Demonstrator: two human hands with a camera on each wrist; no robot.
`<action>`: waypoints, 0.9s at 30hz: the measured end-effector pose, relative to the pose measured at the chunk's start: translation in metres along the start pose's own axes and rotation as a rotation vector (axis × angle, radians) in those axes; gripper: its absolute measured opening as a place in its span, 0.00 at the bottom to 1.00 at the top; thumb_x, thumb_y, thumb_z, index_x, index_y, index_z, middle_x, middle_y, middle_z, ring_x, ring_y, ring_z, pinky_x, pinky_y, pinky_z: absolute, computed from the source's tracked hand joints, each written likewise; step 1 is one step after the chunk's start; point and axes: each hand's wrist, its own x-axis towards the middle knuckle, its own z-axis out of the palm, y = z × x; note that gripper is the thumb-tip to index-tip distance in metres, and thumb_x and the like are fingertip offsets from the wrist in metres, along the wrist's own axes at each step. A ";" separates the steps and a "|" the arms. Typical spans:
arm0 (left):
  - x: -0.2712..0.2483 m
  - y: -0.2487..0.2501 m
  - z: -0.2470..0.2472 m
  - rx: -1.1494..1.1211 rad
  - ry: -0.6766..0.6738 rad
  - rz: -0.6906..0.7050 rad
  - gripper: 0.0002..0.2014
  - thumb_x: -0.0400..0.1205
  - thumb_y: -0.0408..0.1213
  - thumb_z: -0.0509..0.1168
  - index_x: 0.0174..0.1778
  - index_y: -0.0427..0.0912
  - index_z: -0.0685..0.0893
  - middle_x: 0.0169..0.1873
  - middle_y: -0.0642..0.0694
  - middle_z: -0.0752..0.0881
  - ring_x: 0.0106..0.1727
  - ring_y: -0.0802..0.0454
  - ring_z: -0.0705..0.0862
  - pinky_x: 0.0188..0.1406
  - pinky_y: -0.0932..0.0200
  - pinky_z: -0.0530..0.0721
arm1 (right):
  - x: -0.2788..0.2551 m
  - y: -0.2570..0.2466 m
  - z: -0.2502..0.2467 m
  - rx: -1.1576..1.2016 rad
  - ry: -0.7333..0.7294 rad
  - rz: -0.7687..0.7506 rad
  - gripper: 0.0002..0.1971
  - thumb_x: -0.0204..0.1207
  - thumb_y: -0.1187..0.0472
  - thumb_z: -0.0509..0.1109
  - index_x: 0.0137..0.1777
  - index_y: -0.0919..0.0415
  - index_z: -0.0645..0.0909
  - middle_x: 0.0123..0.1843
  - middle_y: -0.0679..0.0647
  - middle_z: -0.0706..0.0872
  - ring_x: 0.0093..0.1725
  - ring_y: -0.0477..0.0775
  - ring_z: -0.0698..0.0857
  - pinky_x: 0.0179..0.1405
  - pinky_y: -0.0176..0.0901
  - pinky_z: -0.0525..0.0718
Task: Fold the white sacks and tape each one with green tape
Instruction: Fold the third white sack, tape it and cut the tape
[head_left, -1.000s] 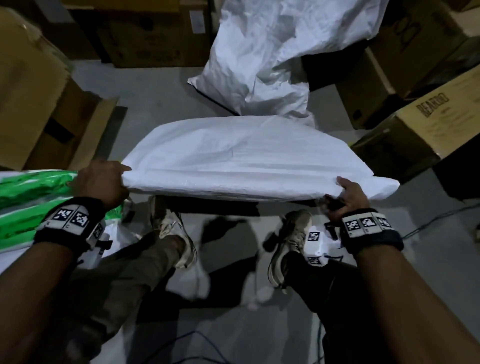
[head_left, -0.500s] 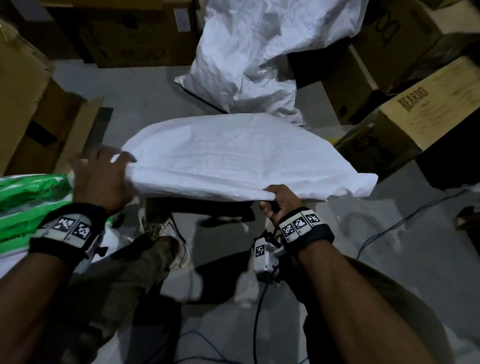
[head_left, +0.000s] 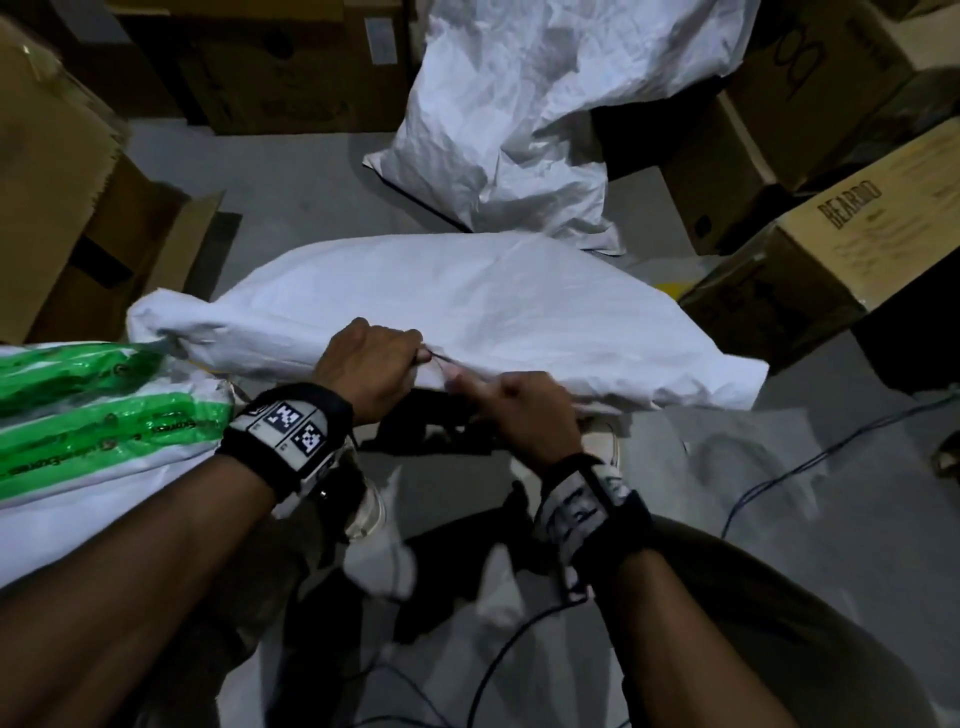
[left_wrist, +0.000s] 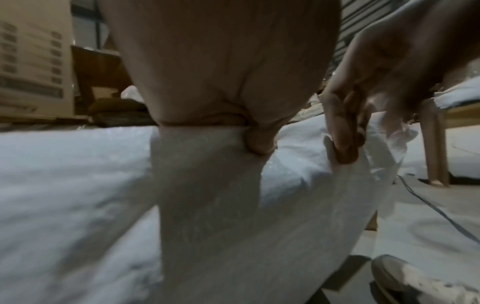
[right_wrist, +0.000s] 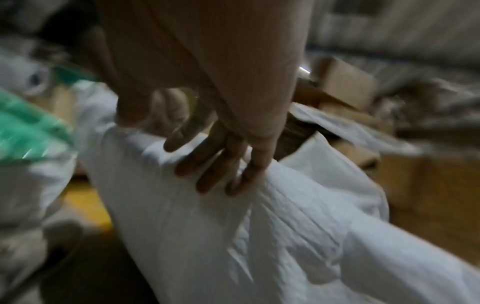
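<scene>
We see a grey floor (head_left: 779, 519) ringed with cardboard boxes (head_left: 857, 249), and at the far side a big crumpled white sack (head_left: 519, 104) slumped against them. In front of it, held up off the floor across the middle of the head view, is the folded white sack (head_left: 467, 301) we are working on, a long flat bundle running left to right. At the left edge lies a stack of finished sacks (head_left: 78, 493) crossed by bands of green tape (head_left: 104, 426), just beside the held sack's left end. Our shoes (head_left: 371, 512) and a dark cable (head_left: 805, 462) show below on the floor. Both hands meet at the near edge of the held sack, close together near its middle. Our left hand (head_left: 369, 364) is curled round a gathered fold of the fabric, thumb tucked in. Our right hand (head_left: 524, 410) pinches the same edge just to its right, fingers (right_wrist: 221, 164) bent down over the cloth.
</scene>
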 end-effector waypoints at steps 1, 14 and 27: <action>0.001 0.002 0.001 0.004 -0.056 -0.014 0.11 0.90 0.43 0.56 0.56 0.43 0.81 0.54 0.37 0.88 0.54 0.33 0.83 0.44 0.51 0.64 | -0.005 0.005 0.006 -0.279 0.034 -0.222 0.25 0.73 0.35 0.74 0.37 0.59 0.88 0.35 0.57 0.90 0.41 0.60 0.88 0.45 0.53 0.83; 0.005 -0.015 0.001 -0.145 -0.548 -0.170 0.25 0.85 0.59 0.49 0.51 0.44 0.83 0.55 0.43 0.87 0.54 0.42 0.84 0.60 0.45 0.80 | -0.021 0.062 0.036 -0.872 0.377 -0.672 0.39 0.73 0.68 0.57 0.86 0.45 0.64 0.83 0.56 0.69 0.83 0.62 0.67 0.81 0.69 0.60; -0.034 0.022 0.016 0.288 -0.243 0.146 0.54 0.68 0.77 0.54 0.81 0.39 0.70 0.78 0.36 0.73 0.80 0.36 0.70 0.77 0.23 0.58 | 0.011 0.054 0.035 -0.818 0.215 -0.578 0.28 0.73 0.56 0.58 0.73 0.58 0.82 0.46 0.54 0.93 0.54 0.61 0.91 0.69 0.59 0.70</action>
